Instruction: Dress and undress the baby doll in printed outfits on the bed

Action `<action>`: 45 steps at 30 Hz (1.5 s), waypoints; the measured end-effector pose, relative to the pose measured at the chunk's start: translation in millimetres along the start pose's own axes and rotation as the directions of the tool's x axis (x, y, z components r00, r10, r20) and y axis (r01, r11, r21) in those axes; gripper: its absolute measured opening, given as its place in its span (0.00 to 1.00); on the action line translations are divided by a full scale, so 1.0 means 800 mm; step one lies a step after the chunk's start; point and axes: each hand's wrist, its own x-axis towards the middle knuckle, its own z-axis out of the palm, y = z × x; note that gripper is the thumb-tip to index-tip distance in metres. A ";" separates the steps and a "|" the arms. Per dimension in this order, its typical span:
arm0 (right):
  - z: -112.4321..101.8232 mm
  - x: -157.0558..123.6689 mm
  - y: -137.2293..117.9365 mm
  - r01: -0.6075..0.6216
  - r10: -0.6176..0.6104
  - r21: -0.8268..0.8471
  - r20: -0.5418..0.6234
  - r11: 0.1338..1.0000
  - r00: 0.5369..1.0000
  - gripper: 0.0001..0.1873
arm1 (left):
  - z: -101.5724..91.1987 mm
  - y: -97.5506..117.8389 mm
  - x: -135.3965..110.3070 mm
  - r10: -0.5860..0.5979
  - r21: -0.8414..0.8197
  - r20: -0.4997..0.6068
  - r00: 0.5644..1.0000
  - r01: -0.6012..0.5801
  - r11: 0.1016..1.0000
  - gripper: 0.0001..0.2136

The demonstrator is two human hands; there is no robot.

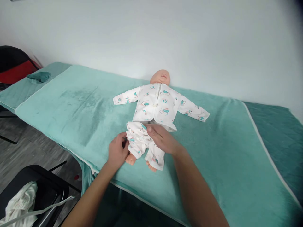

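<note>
A baby doll [161, 76] lies on its back, its head toward the wall. It wears a white printed jacket [155, 102] with the sleeves spread wide. The matching trousers [136, 137] are bunched on its legs, and both feet show below the cuffs. At the trousers' left edge my left hand [117, 149] is closed with curled fingers on the cloth. My right hand [164, 138] lies across the right side of the waistband, thumb on the cloth; its other fingertips are partly hidden.
The doll is on a long bed with a green plush cover [78, 104], set against a white wall [151, 34]. A face hole [39, 77] is at its far left end. A black chair [50, 186] with white cloth [22, 201] stands at lower left; another chair [14, 58] is behind.
</note>
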 end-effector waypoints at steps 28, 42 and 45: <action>-0.014 0.001 0.019 -0.129 -0.188 -0.444 -0.602 0.887 0.776 0.09 | -0.027 0.072 0.097 -0.062 -0.473 -0.144 0.988 -0.014 0.881 0.11; -0.011 0.003 0.023 -0.343 -0.038 -0.539 -0.575 0.769 0.817 0.09 | 0.024 0.113 0.131 0.339 0.203 0.051 0.939 -0.343 0.917 0.03; -0.044 -0.007 0.020 -0.440 0.086 -0.329 -0.713 0.836 0.696 0.12 | 0.011 0.089 0.144 0.045 -0.212 -0.151 0.988 -0.076 0.974 0.07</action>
